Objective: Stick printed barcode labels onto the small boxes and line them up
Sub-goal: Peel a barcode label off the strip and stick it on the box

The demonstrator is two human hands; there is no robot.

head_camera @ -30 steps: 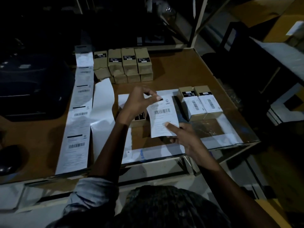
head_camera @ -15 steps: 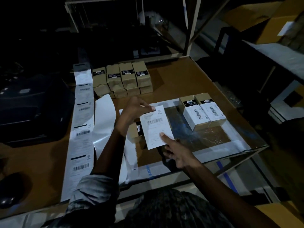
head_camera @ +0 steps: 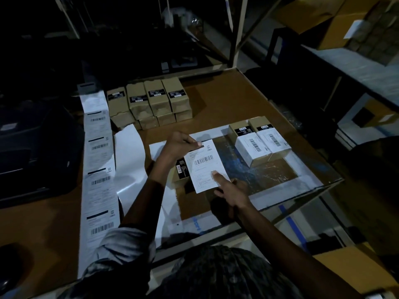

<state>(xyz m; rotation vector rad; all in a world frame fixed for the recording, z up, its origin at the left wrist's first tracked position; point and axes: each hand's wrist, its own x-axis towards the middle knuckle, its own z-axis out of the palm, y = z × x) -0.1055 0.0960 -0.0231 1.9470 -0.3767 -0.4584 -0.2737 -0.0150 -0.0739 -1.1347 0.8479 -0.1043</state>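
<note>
label barely shifted, long axis toward person | left hand pinches top | right hand fingertip presses bottom

Box mostly behind label.

Brown table carried a glass sheet; dark printer sat left; cardboard cartons stood far right.

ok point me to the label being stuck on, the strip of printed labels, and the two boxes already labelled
label being stuck on (head_camera: pixel 205 165): head view, on its barcode.
strip of printed labels (head_camera: pixel 99 180): head view, on a barcode midway along the strip.
two boxes already labelled (head_camera: pixel 251 145): head view, on the white label of the left one.
</note>
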